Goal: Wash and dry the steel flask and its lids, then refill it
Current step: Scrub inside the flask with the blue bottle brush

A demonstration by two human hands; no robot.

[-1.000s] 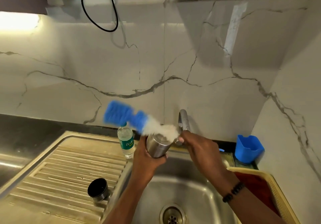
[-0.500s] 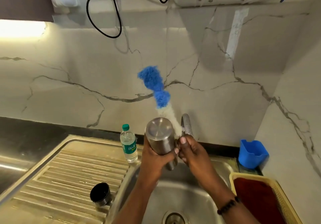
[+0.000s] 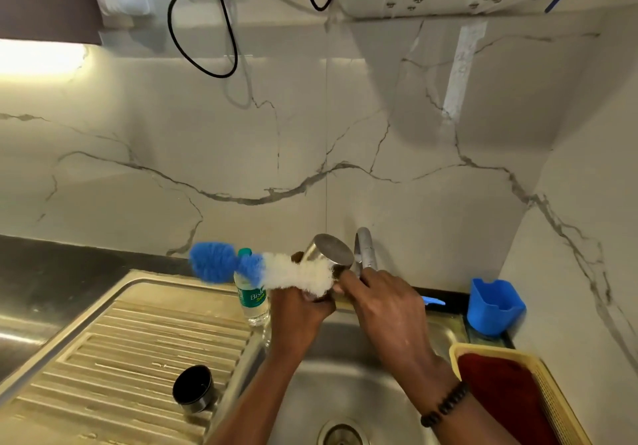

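Over the steel sink [image 3: 348, 375], my left hand [image 3: 298, 310] grips the steel flask [image 3: 329, 255], which is tilted with its flat base toward me. My right hand [image 3: 383, 301] holds the handle of a bottle brush [image 3: 276, 270]. The brush's white and blue bristles lie across the flask's side and stick out to the left. The handle itself is hidden in my fist. A black and steel lid [image 3: 193, 389] stands on the ribbed drainboard [image 3: 114, 348] at the left.
A small plastic water bottle [image 3: 252, 301] stands behind the brush at the sink's back edge. The tap [image 3: 364, 248] rises behind the flask. A blue plastic holder [image 3: 493, 306] and a yellow basket [image 3: 559, 406] with a red cloth sit at the right.
The brush swung from pointing up along the wall down to lying leftward across the flask. The flask tilted more, its base turning toward me.
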